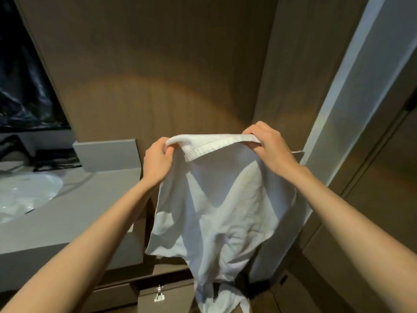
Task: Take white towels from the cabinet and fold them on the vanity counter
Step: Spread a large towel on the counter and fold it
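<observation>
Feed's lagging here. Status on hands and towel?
Both up: left hand and right hand grip white towel by its top edge. Towel hangs unfolded, beside the vanity counter. Nothing in between.

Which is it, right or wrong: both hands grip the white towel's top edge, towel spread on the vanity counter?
One error: the head view shows the white towel hanging beside the vanity counter, top edge gripped by left hand and right hand.
</observation>
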